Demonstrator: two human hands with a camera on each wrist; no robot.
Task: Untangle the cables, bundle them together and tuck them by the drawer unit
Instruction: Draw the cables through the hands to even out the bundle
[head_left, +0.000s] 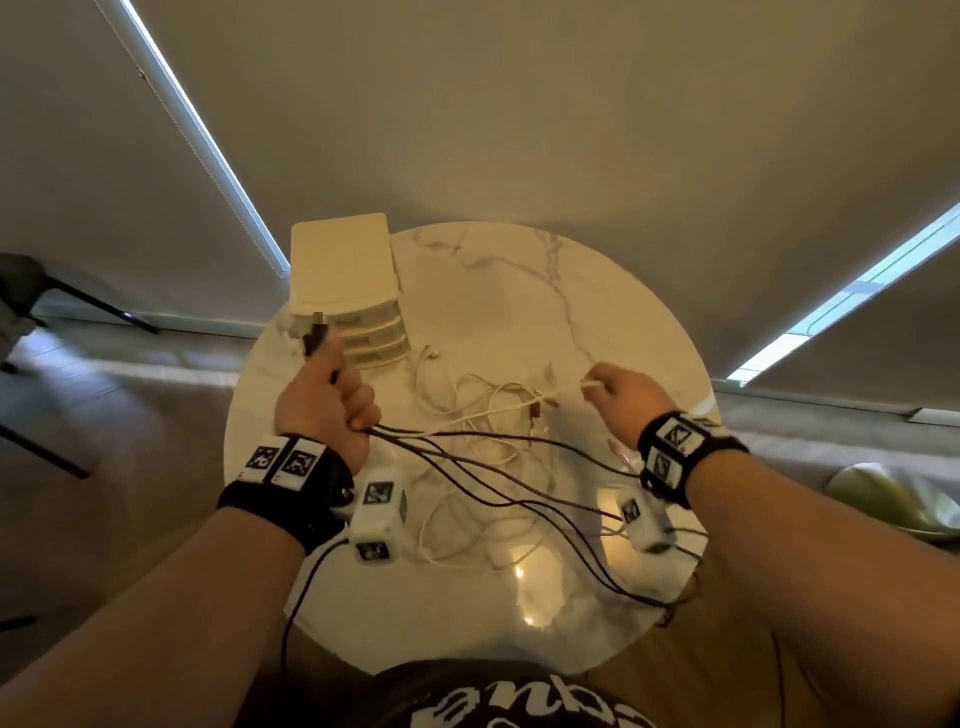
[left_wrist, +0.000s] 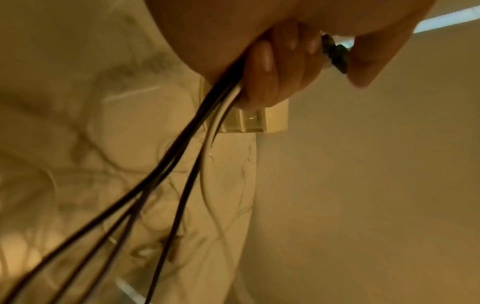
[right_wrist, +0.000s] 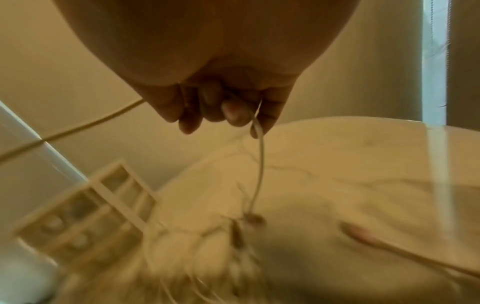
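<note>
Nearest the person, several black cables (head_left: 524, 499) sag across the near half of the round marble surface (head_left: 613, 291) and trail over its near right edge. They fan out from the left hand (head_left: 324, 400), which is raised above the left edge with its fingers (left_wrist: 262, 67) curled tight round the gathered strands; a dark plug (head_left: 313, 340) sticks up out of the top of the fist. Beneath the black strands, a loose tangle of white cables (head_left: 478, 415) lies on the middle of the surface. The right hand (head_left: 626, 397), held over the right side, pinches the end of one white cable (right_wrist: 261, 164) between thumb and fingertips, and that cable runs down and leftward into the tangle. Farther back, a cream drawer unit (head_left: 348, 291) with three drawers stands at the far left edge, just beyond the left hand.
</note>
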